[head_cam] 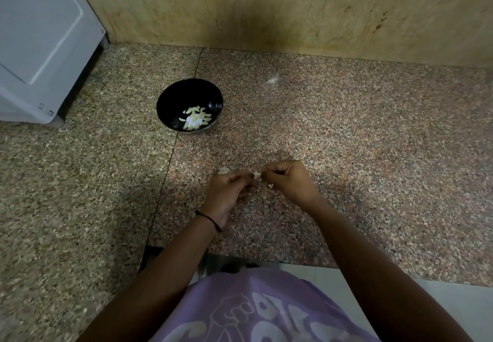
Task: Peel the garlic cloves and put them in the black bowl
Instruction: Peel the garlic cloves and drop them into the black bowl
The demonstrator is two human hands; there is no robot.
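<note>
Here's the danger: the small pale garlic clove (257, 175) is slippery, and it is held in mid-air over the speckled pink-grey stone counter (346, 128). A hard tug on the skin could shoot it out of the fingers and away across the stone. The round black bowl (186, 92) sits well apart, up and left of centre, so a loose clove won't land in it. A torn skin could also leave scraps stuck to the clove.

Now the pose. Both hands meet just below the middle of the frame. The left hand (229, 189), with a thin black wristband (210, 219), curls its fingers round one end of the clove. The right hand (288, 181) pinches the other end, though it's too small to tell whether it has skin or flesh. Peeled cloves (196, 120) already lie in the bowl's bottom. A pale scrap (222, 171), possibly skin, rests on the counter just beyond the left hand.
</note>
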